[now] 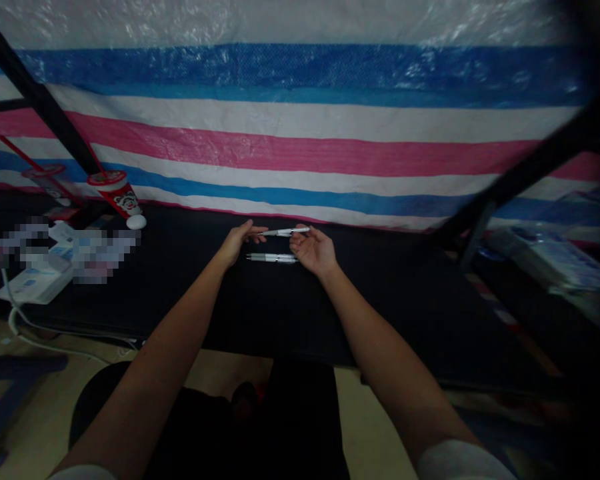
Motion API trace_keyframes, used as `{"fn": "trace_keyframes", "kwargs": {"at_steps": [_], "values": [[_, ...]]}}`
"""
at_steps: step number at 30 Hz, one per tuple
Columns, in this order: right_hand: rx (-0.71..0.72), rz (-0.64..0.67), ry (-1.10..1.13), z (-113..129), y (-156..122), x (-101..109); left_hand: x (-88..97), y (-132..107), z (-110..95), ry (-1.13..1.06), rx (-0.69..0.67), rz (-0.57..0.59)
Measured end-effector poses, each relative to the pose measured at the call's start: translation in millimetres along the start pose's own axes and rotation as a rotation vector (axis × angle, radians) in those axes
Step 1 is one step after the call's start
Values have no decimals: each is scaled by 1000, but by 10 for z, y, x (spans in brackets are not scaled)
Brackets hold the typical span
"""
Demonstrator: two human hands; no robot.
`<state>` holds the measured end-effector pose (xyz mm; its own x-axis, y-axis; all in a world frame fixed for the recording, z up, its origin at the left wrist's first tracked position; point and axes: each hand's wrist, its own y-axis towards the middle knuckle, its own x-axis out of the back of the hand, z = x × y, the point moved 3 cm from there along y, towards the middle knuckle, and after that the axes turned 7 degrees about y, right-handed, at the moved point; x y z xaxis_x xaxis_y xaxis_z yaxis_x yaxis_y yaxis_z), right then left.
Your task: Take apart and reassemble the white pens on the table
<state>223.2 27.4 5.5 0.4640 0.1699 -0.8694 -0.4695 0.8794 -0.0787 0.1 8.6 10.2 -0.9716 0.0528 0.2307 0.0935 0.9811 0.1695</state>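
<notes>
1. Our right hand [314,252] is clamped on the right end of the upper pen [287,233], thumb and fingertips together on it, palm partly turned up.
2. Our left hand [239,241] is partly curled, its fingers at the pen's other end; we cannot tell whether they pinch it or only touch.
3. Between our hands, the upper pen lies nearly level. A lower pen [270,258] rests on the table [405,300] just nearer to us, its right end beside our right hand.
4. We see a matte black tabletop, with pale floor [220,370] below its near edge.
5. To our left stand two red cups [123,195] with straws, near a smooth, white rounded object [136,222], white boxes [40,277] and a pale cable [14,321].
6. Ahead hangs glossy, wrinkled plastic sheeting [300,157], striped blue, white and pink, between slanting dark posts [43,100].
7. To our right sits a blurred, plastic-wrapped packet [550,257].
8. Both pens are slim and silvery, with darker sections.
</notes>
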Motion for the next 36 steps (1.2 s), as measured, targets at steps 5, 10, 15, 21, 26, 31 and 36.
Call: {"fn": "trace_keyframes", "kwargs": {"at_steps": [5,10,15,21,26,31,36], "values": [[-18,20,16,10,6,15,2,-6,-8,-15,14,9],[-23,41,9,9,0,9,2,-11,-13,-10,41,18],[8,36,-69,10,-2,10,2,-24,-36,16,44,10],[13,-6,-128,14,-14,-5,4,-23,-43,80,69,-6],[59,-15,-210,38,-10,-24,-20,-2,8,54,9,-64],[341,-85,-613,131,19,65,23,37,104,78,15,-108],[510,-159,-1154,184,21,169,84,32,176,413,-48,-134]]}}
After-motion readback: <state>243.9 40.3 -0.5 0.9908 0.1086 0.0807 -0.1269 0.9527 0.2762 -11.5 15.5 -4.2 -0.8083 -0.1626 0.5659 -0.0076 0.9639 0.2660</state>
